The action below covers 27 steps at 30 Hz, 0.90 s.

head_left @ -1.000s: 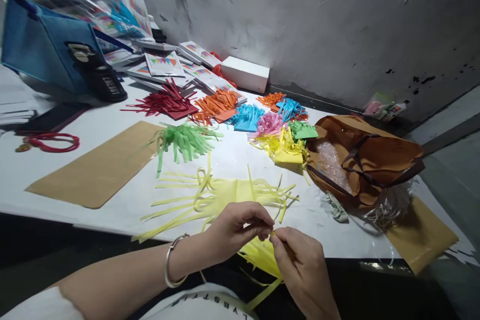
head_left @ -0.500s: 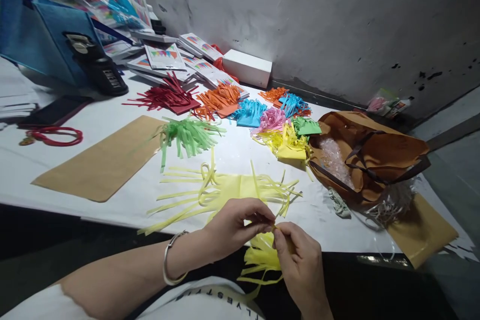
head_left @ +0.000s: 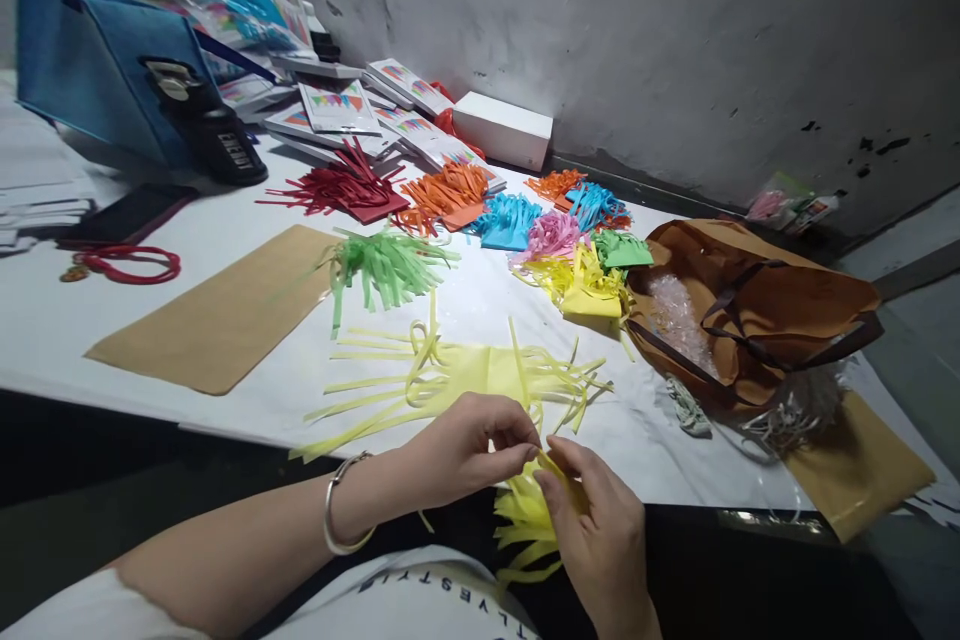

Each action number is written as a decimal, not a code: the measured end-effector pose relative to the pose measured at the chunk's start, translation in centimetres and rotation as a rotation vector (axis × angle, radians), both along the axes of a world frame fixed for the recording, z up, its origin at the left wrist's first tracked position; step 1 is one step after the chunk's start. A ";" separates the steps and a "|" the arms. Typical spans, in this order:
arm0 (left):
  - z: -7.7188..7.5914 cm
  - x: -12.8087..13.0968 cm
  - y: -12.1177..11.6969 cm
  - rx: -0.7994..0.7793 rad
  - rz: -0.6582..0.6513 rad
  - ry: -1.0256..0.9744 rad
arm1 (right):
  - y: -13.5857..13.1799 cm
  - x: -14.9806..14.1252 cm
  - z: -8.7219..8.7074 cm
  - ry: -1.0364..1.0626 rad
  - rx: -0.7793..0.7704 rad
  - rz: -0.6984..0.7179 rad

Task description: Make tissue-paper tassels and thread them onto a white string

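Yellow tassel (head_left: pixel 523 520) at lower centre of the frame, right hand (head_left: pixel 601 510) pinching it, left hand (head_left: pixel 474 448) pinching its top edge, pale fringe (head_left: pixel 484 370) above

A scuffed gray wall (head_left: pixel 645 50) rises behind the white table (head_left: pixel 45 340).

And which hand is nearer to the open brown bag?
Right. The right hand is in front and left of the open brown bag, apart from it; the left hand is farther off, left of the right hand.
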<state>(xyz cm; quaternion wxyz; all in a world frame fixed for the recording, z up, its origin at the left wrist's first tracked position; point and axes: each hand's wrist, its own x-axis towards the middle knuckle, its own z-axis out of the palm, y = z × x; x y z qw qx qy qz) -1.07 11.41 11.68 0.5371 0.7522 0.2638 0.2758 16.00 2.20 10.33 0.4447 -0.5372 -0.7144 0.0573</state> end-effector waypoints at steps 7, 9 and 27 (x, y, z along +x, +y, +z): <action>-1.1 -0.1 -0.4 0.440 0.076 -0.002 | 0.4 -0.6 -0.6 -0.204 0.058 0.004; -1.4 -0.3 -0.6 0.470 0.098 -0.003 | 0.3 -0.5 -0.7 -0.163 0.008 0.009; -3.3 -7.4 0.3 0.177 0.353 0.032 | 0.3 -0.4 -3.4 -0.022 -0.267 0.152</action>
